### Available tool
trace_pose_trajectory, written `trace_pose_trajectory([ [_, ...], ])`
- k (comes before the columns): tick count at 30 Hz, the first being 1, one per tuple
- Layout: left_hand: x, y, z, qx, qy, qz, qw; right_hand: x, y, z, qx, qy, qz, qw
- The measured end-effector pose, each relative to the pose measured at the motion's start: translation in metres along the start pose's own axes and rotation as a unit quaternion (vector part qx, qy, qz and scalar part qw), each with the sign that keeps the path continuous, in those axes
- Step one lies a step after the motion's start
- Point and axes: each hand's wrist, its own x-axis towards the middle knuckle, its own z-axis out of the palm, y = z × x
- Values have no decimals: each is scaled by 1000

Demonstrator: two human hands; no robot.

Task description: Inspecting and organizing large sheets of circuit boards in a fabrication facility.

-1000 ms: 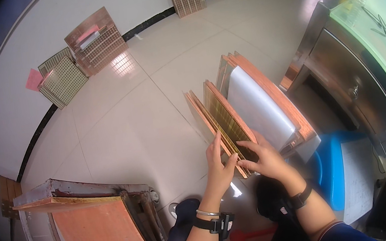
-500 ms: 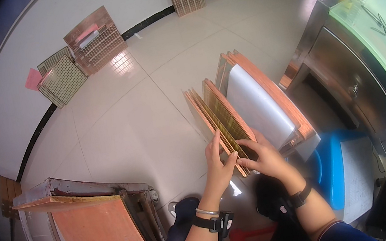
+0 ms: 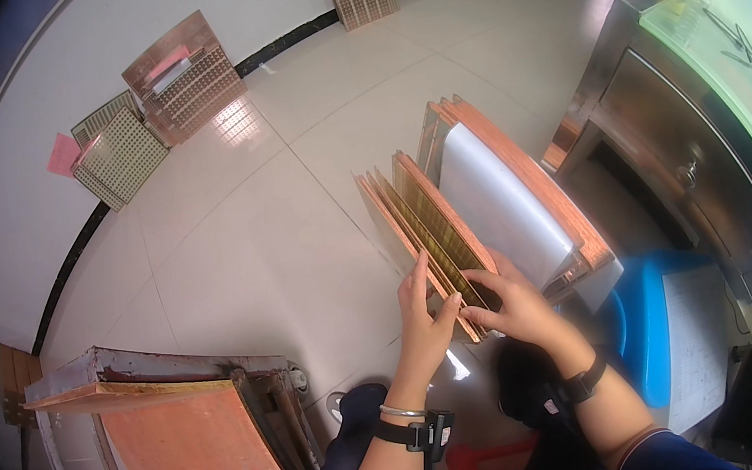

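Observation:
Two upright sets of thin copper-coloured circuit-board panels stand close together before me, edges toward me. My left hand (image 3: 426,323) is closed on the left set (image 3: 390,218), its fingers along the outer face and its thumb at the near edge. Around the near end of the right set (image 3: 434,191) curls my right hand (image 3: 518,309). Its thumb and index finger reach into the gap between the sets, while its other fingers are partly hidden behind the right set. Yellowish inner faces show in that gap.
Right of the panels, a white sheet (image 3: 503,200) covers part of a thicker copper stack (image 3: 529,176). A blue bin (image 3: 645,330) stands beside a metal cabinet (image 3: 682,147). At lower left is a worn metal cart (image 3: 190,363) with a copper sheet (image 3: 195,460). Patterned boards (image 3: 122,155) lean on the wall.
Hardly anything differs. Both hands keep their hold on the panels, with only a slight shift of the fingers and the view.

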Motion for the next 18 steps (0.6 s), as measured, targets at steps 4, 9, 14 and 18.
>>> trace_pose_trajectory([
  [4,1,-1,0,14,-2,1,1000,1,-2,-1,2,-1,6,1000],
  [9,0,1,-1,10,-1,3,1000,1,-6,-3,7,-5,20,1000],
  [14,0,0,0,10,0,7,1000,0,-5,-2,3,-1,21,1000],
  [18,0,1,0,8,-2,5,1000,0,-5,-2,-3,-1,23,1000],
])
